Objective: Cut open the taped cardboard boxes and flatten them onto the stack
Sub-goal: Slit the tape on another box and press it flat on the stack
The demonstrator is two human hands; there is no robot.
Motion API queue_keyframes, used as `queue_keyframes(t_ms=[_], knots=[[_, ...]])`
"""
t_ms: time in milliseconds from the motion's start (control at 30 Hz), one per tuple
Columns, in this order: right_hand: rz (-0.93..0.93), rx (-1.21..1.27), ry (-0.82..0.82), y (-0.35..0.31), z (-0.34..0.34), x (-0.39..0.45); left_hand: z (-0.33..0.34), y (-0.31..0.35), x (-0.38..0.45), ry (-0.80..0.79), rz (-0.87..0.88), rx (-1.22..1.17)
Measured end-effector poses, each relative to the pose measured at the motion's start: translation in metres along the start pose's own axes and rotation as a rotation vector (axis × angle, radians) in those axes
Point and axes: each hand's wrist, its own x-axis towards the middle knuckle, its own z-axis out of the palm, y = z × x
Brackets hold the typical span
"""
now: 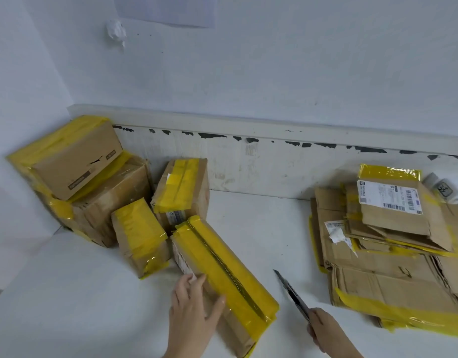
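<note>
Work surface: I see a white tabletop (261, 228) running up to a white wall with a chipped, scuffed skirting strip (261, 161).
Current box: a long brown cardboard box with a wide yellow tape band down its top (222, 275) lies flat on the tabletop near the centre, running diagonally from the unopened pile toward me. Its tape looks uncut as far as I can tell.
Left hand: my left hand (194, 308) rests on the near left side of that box, fingers straight and spread, thumb on the top edge beside the tape. It presses the box and does not curl round it.
Right hand: my right hand (326, 332) grips the handle of a slim dark utility knife with its blade extended (292, 293). The blade points up and left, just beside the box and apart from it.
Unopened pile: four more brown taped cardboard boxes (98, 192) sit in the left corner, one stacked on top of another, two smaller ones leaning in front.
Flattened stack: a heap of flattened brown cardboard with yellow tape strips (393, 267) lies at the right, well apart from the current box. Its top piece bears a white shipping label (389, 195).
</note>
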Motion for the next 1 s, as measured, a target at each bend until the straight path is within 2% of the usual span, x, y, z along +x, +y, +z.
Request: queue_keyframes(t_ms=[100, 167, 267, 333, 400, 533, 700, 1000], knots=[[-0.06, 0.127, 0.108, -0.018, -0.008, -0.004, -0.015, -0.01, 0.025, 0.237, 0.075, -0.008], [-0.244, 0.073, 0.183, -0.042, -0.012, -0.016, -0.027, -0.019, 0.048, 0.316, 0.092, 0.007], [-0.521, -0.081, 0.235, -0.092, -0.003, -0.032, -0.038, -0.023, 0.073, 0.214, 0.087, 0.05], [-0.627, -0.255, 0.255, -0.125, 0.01, -0.035, -0.035, -0.023, 0.078, 0.117, 0.072, 0.05], [-0.654, -0.456, 0.279, -0.153, 0.025, -0.037, -0.029, -0.02, 0.073, 0.051, 0.046, 0.047], [-0.711, -0.741, 0.289, -0.183, 0.054, -0.032, -0.023, -0.022, 0.064, 0.084, 0.074, 0.067], [-0.724, -0.85, 0.264, -0.188, 0.07, -0.022, -0.024, -0.025, 0.063, 0.08, 0.093, 0.122], [-0.752, -1.002, 0.207, -0.195, 0.078, -0.029, -0.014, -0.032, 0.068, 0.178, 0.201, 0.287]])
